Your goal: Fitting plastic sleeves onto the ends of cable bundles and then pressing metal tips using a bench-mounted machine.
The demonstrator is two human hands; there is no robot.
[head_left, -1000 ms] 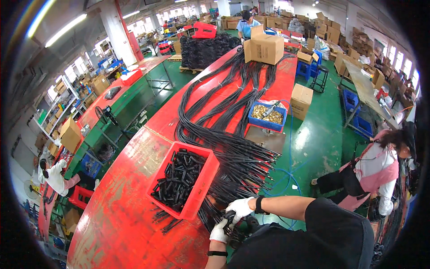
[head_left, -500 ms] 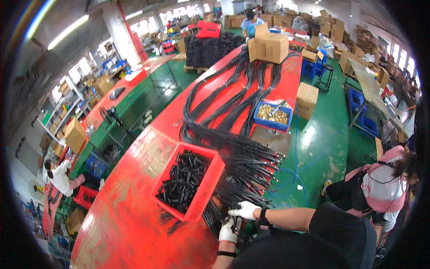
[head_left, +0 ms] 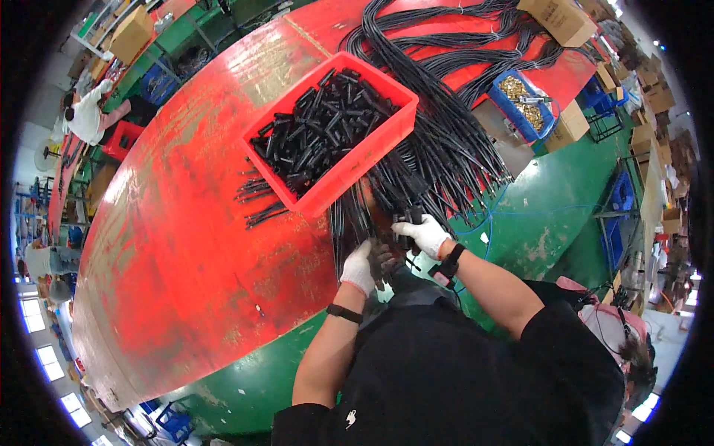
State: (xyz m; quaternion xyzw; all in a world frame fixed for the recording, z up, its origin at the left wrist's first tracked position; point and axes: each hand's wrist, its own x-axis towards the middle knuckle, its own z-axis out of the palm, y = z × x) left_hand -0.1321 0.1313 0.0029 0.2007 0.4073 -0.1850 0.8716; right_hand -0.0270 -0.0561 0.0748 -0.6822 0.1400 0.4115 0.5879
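My right hand (head_left: 428,234), in a white glove, is closed on a short black plastic sleeve (head_left: 410,218) just beyond the table's near edge. Close by on its left, my left hand (head_left: 362,269) has a gloved palm and dark, stained-looking fingers. Those fingers are curled, and what they hold, if anything, cannot be made out. Beyond both hands lie the ends of many black cables (head_left: 454,134), fanned across the table. A red plastic crate (head_left: 364,165) stands on some cable ends, filled with short black sleeves (head_left: 338,123).
The red table (head_left: 193,245) has scuffed paint. At its right edge sits a blue tray (head_left: 508,115) of brass-coloured fittings (head_left: 529,115), with a cardboard box (head_left: 559,21) farther back. A person (head_left: 613,323) is close on my right; another (head_left: 91,119) sits at the far left.
The view has tilted down and turned, so crate and cables appear higher in it. My hands have moved slightly apart, and the right now shows a black sleeve in its grip.
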